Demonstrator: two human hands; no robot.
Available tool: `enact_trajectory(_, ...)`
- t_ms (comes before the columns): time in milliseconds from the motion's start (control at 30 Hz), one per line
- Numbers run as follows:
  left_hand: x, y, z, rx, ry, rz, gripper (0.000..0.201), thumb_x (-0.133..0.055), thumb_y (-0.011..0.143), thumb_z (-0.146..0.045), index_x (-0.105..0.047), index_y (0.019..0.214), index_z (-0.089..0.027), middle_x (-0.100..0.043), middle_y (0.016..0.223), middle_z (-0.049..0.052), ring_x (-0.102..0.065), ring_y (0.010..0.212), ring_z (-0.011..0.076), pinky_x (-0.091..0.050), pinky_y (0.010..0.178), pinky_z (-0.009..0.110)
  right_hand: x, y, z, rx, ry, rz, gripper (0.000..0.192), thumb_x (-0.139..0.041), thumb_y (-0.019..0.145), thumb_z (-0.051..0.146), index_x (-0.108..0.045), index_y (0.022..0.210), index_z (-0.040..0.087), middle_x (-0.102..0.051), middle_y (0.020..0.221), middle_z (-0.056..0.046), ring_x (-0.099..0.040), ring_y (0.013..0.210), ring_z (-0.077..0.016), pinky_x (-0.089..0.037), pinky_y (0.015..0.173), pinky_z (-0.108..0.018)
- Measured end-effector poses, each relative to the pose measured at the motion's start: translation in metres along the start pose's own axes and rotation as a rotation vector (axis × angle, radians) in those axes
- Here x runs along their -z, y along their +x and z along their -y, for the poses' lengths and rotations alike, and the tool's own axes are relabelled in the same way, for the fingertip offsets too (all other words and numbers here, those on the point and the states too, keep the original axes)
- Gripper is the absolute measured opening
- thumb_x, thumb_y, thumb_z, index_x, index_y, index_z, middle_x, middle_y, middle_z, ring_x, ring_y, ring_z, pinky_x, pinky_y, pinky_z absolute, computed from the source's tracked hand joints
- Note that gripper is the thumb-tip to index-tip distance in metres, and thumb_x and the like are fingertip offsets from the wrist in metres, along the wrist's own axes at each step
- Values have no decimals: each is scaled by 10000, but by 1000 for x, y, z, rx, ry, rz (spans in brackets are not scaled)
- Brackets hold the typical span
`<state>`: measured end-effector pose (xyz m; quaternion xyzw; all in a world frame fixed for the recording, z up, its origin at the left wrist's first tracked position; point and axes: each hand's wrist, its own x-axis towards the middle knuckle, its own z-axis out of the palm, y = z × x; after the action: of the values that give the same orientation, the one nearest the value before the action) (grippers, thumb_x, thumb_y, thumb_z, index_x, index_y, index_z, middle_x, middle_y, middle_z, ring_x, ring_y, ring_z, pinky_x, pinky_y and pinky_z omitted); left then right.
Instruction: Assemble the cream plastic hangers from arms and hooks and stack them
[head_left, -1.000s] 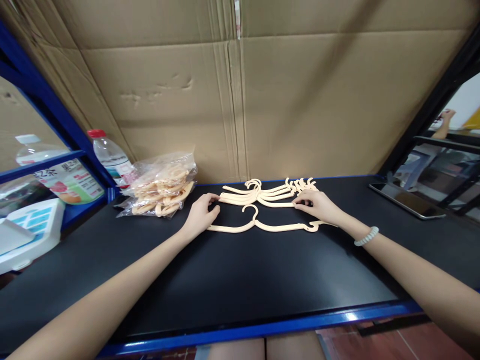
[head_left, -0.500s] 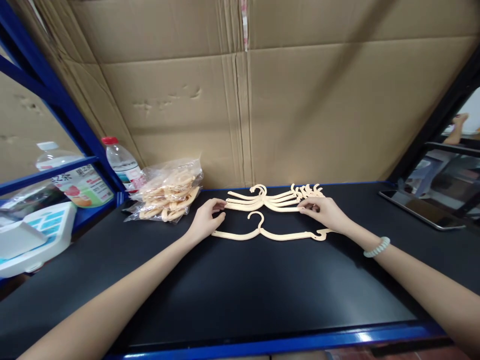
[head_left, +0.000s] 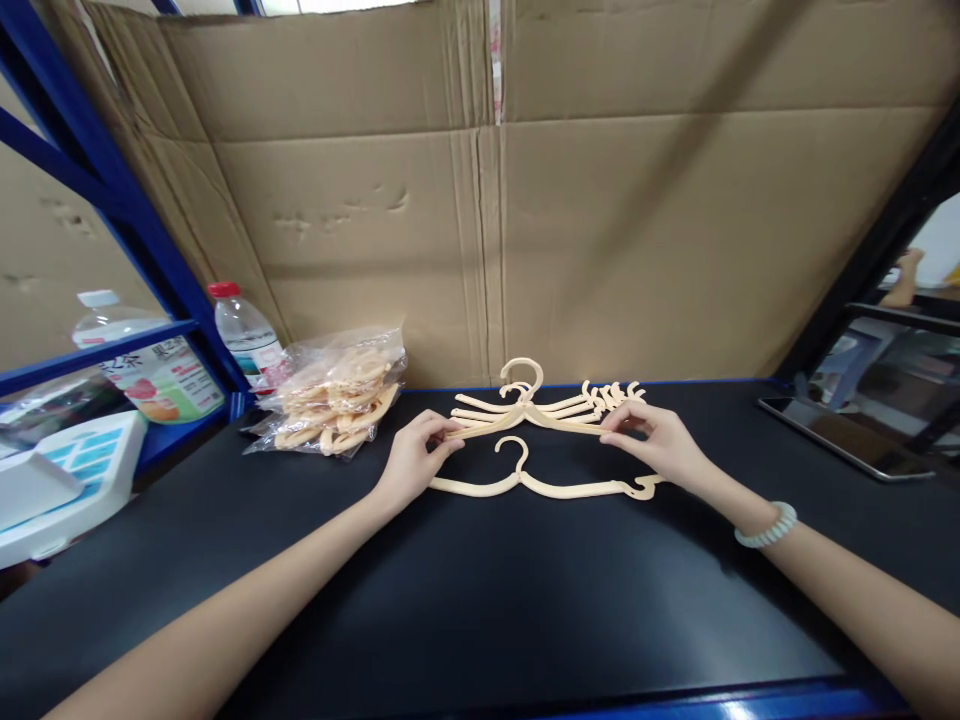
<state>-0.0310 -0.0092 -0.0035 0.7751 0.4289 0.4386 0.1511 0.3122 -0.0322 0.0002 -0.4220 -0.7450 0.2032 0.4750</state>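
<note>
Now my left hand (head_left: pixel 411 462) and right hand (head_left: pixel 654 441) pinch the ends of one cream hanger (head_left: pixel 525 412), tilted up off the stack (head_left: pixel 551 405); one more hanger (head_left: pixel 540 485) lies alone on the worktop (head_left: pixel 480 600).

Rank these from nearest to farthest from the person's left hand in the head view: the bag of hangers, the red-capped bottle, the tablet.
From the left hand:
1. Bag of hangers, just off to its left, towards the back.
2. Red-capped bottle, behind the bag in the left corner.
3. Tablet, far across on the right side.

Bottle label (head_left: pixel 161 385) unreadable (half-hidden, blurred)
</note>
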Motion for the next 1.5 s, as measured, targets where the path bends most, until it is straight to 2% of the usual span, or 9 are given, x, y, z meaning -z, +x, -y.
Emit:
enact_trajectory(167, 1, 2, 2, 86, -24, -9, 136, -668, 720, -284, -710, 799, -182, -617, 752, 22, -575, 677, 158, -460, 620, 273, 23, 8, -13, -76, 13, -99, 266, -684, 756, 446, -630, 801, 190, -684, 838, -70, -651, 767, -208, -542, 710, -347)
enact_trajectory(267, 1, 3, 4, 110, -23, -2, 144, -676, 703, -300, -714, 776, -182, -634, 737, 23, -582, 663, 162, -450, 605, 270, 41, 11, -29, -110, -176, -169, 245, -639, 776, 420, -650, 854, 188, -699, 852, -83, -653, 760, -221, -539, 706, -365)
enact_trajectory(433, 0, 4, 5, 134, -31, 14, 150, -689, 672, -306, -727, 753, -186, -640, 725, 21, -579, 644, 160, -445, 593, 266, 47, 14, -50, 82, -604, 30, 193, -552, 816, 284, -697, 906, 193, -710, 941, -98, -617, 902, -277, -502, 821, -439)
enact_trajectory(600, 0, 4, 4, 139, -36, 25, 144, -701, 654, -297, -736, 747, -192, -646, 714, 18, -571, 632, 155, -443, 594, 265, 42, 18, -64, 158, -736, 124, 314, -456, 840, 140, -685, 1048, 192, -694, 1055, -95, -583, 998, -281, -489, 870, -449)
enact_trajectory(933, -1, 4, 4, 147, -52, 19, 157, -707, 647, -310, -737, 749, -194, -651, 725, 18, -573, 634, 156, -446, 598, 266, 37, 21, -74, 175, -583, 21, 225, -523, 827, 164, -733, 863, 237, -720, 884, -71, -633, 897, -262, -511, 805, -409)
enact_trajectory(1067, 0, 4, 3, 155, -50, 12, 162, -703, 652, -316, -739, 752, -194, -642, 710, 15, -563, 617, 152, -436, 591, 267, 34, 22, -64, 171, -523, -143, 190, -529, 861, 254, -718, 862, 237, -709, 978, -77, -627, 934, -249, -503, 827, -416)
enact_trajectory(1167, 0, 4, 4, 159, -50, 7, 169, -700, 649, -315, -739, 756, -190, -633, 700, 14, -548, 596, 146, -428, 578, 266, 33, 22, -52, 102, -369, -372, 219, -515, 880, 320, -697, 911, 201, -675, 1084, -110, -630, 957, -243, -520, 770, -396)
enact_trajectory(1300, 0, 4, 5, 163, -58, 8, 167, -698, 648, -317, -734, 746, -187, -629, 708, 19, -560, 615, 152, -434, 590, 269, 33, 16, -22, -70, 25, -643, 241, -625, 809, 357, -696, 962, 185, -707, 898, -72, -633, 743, -180, -508, 651, -316)
enact_trajectory(1500, 0, 4, 4, 161, -76, 23, 163, -697, 652, -316, -729, 747, -188, -627, 719, 18, -574, 631, 153, -445, 599, 265, 28, 4, 26, -156, 401, -568, 212, -706, 756, 359, -704, 902, 205, -707, 952, -57, -547, 546, -84, -453, 507, -235)
